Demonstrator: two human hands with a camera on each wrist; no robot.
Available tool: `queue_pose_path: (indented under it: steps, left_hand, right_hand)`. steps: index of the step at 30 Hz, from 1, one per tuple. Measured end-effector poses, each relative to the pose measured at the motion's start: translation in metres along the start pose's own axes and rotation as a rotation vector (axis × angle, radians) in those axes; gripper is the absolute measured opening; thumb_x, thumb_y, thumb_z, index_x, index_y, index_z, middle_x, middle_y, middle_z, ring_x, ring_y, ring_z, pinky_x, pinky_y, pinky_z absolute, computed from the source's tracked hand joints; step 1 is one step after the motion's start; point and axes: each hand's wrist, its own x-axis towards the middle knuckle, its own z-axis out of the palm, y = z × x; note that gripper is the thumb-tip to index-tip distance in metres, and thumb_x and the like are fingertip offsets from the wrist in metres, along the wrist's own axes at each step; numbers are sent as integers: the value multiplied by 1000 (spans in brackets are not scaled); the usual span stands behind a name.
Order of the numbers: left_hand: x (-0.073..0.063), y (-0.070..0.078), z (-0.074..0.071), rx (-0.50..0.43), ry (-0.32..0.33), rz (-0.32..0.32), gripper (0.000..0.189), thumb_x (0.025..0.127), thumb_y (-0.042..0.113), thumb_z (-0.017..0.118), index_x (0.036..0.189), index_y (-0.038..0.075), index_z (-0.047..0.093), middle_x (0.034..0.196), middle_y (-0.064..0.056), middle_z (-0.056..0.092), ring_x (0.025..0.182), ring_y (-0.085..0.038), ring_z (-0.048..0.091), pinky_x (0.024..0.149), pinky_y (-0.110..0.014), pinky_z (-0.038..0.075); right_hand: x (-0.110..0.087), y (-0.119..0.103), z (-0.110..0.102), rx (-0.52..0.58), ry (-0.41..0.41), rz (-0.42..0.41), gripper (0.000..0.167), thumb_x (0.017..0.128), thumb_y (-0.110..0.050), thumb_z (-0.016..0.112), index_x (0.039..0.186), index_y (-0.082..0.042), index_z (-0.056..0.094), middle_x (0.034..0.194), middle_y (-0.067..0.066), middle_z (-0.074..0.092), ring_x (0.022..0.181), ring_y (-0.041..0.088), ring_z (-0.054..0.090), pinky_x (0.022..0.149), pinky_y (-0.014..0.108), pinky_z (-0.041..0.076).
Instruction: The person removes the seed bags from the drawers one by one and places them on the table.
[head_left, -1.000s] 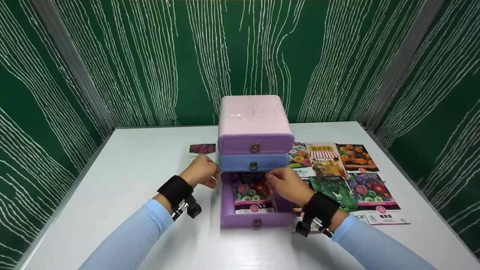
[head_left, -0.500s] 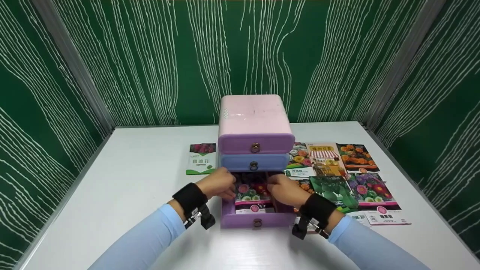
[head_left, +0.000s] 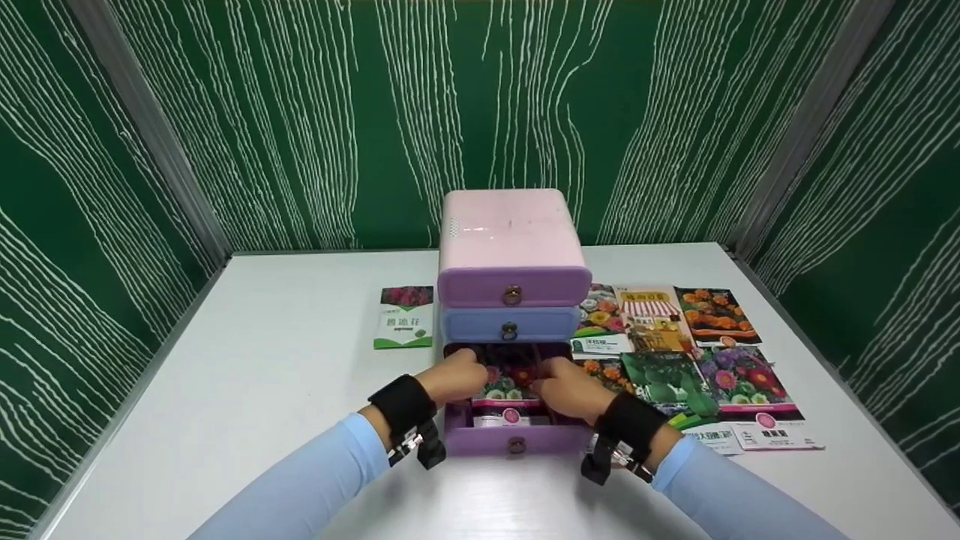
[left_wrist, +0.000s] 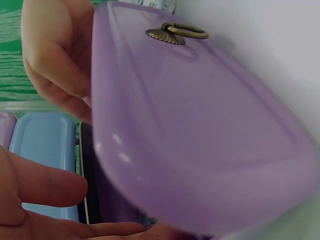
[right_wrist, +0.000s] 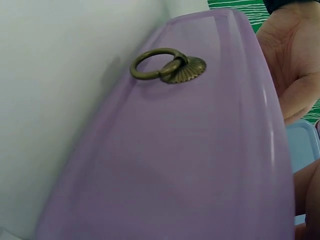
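Observation:
A flower seed packet [head_left: 511, 394] lies face up in the pulled-out bottom purple drawer [head_left: 487, 442] of a small cabinet [head_left: 514, 229]. My left hand [head_left: 453, 375] reaches over the drawer's left side. In the left wrist view its thumb [left_wrist: 52, 187] is straight and stands apart from the fingers, with nothing seen between them. My right hand [head_left: 574, 388] is at the packet's right edge, its fingers curled; it seems to pinch a thin upright edge there. The drawer front [right_wrist: 200, 150] hides those fingertips in the right wrist view.
Another seed packet [head_left: 405, 322] lies left of the cabinet. Several more, among them an orange-flower packet [head_left: 716, 315] and a pink-flower one [head_left: 754, 397], are spread to the right. The blue drawer [head_left: 480, 325] above is closed.
My left hand has come from beside the cabinet, near the left packet, rightward over the open drawer. My right hand has shifted slightly and stays at the drawer's right side.

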Motion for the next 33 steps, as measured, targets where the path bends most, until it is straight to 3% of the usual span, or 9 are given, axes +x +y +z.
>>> queue_pose_path:
  steps: [2, 7, 10, 12, 17, 18, 25, 29, 33]
  left_hand:
    - [18, -18, 5, 18, 7, 12, 44, 99, 6, 43, 135, -16, 54, 132, -27, 57, 68, -15, 38, 59, -25, 34]
    - [18, -16, 4, -29, -12, -8, 45, 101, 8, 46, 139, -16, 52, 137, -30, 55, 67, -14, 35, 63, -28, 32]
    - [21, -18, 4, -34, 18, 5, 32, 100, 9, 50, 122, -13, 57, 122, -26, 59, 69, -16, 40, 66, -29, 35]
    - [31, -28, 5, -17, 45, 63, 20, 98, 13, 50, 97, -4, 60, 98, -18, 59, 64, -14, 40, 61, -27, 35]
    - [32, -33, 4, -47, 137, 126, 21, 91, 9, 46, 72, 17, 41, 74, -1, 41, 56, -12, 34, 55, -25, 32]
    - [24, -24, 3, -76, 151, 96, 21, 90, 5, 46, 73, 16, 41, 75, -2, 41, 57, -12, 35, 55, -25, 33]
    - [22, -21, 3, -180, 200, 25, 29, 93, 0, 43, 69, 16, 43, 62, 4, 41, 51, -10, 47, 52, -26, 49]
    - [25, -22, 2, -260, 231, -10, 20, 94, 1, 44, 77, 11, 47, 79, -1, 46, 64, -14, 51, 61, -29, 59]
    - [26, -23, 3, -435, 205, -88, 5, 95, 1, 52, 93, 5, 51, 93, -5, 47, 77, -18, 52, 61, -28, 60]
  right_hand:
    - [1, 0, 1, -2, 8, 16, 17, 103, -2, 51, 88, -4, 59, 69, -3, 44, 58, 11, 38, 58, 27, 33]
    - [2, -1, 3, -1, 19, 24, 16, 101, -1, 51, 90, -1, 64, 71, -2, 45, 59, 12, 39, 60, 28, 33]
    - [3, -1, 3, 25, 27, 3, 17, 98, 2, 51, 95, 3, 68, 73, -2, 47, 60, 11, 41, 58, 27, 34]
    - [4, -2, 3, 62, 39, -4, 18, 96, 5, 50, 98, 6, 68, 75, -1, 51, 60, 10, 43, 57, 25, 35]
    - [5, -1, 3, 134, 125, -22, 19, 92, 10, 51, 101, 11, 68, 88, 10, 62, 67, 14, 49, 62, 27, 40]
    - [6, -1, 3, 131, 148, -22, 18, 92, 10, 52, 102, 11, 68, 91, 11, 62, 70, 15, 49, 63, 28, 41]
    - [6, -2, -2, 91, 219, 45, 21, 93, 8, 62, 111, 11, 70, 101, 14, 66, 85, 22, 56, 71, 30, 45]
    - [8, -2, -4, 95, 235, 51, 28, 92, 9, 62, 118, 15, 70, 113, 24, 69, 96, 26, 60, 78, 31, 51]
    - [9, -3, -5, 133, 235, 69, 41, 90, 12, 61, 130, 19, 63, 128, 31, 64, 110, 31, 60, 87, 34, 55]
